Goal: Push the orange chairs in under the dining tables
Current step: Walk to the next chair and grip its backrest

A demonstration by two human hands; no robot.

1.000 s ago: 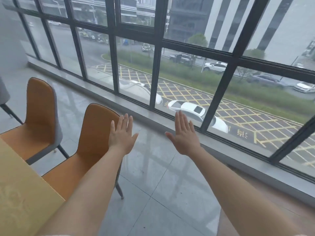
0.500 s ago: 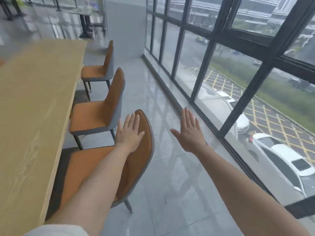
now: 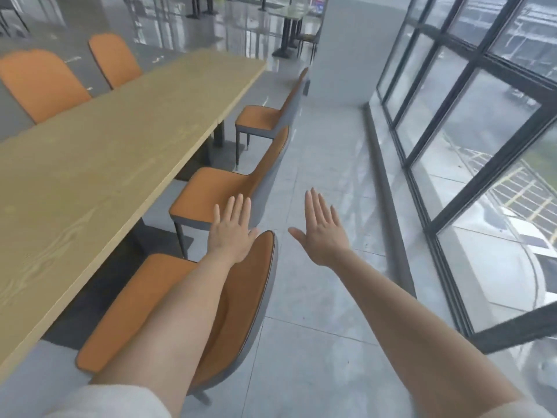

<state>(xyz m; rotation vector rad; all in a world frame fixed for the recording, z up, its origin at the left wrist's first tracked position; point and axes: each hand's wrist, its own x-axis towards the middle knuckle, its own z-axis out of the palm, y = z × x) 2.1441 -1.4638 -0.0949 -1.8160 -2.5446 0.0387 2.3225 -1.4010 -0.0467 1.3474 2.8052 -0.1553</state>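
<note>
A person's left grip, fingers straight and holding nothing, hovers by the top edge of the nearest orange chair, whose backrest drops away from it toward six o'clock; whether palm and chair touch cannot be made out. The right grip, likewise flat and empty, hangs over bare floor at three o'clock of the left, apart from every chair, so the left is the nearer one. The chair's seat faces nine o'clock, toward the long wooden bench, with a dark gap between seat and bench edge. A second chair and a third chair line the same edge toward twelve o'clock, and all three appear pulled out. The bench's long axis runs roughly from seven to one o'clock, so the coming push looks to be a shove on the backrest toward nine. Tall windows fill the three o'clock side.
</note>
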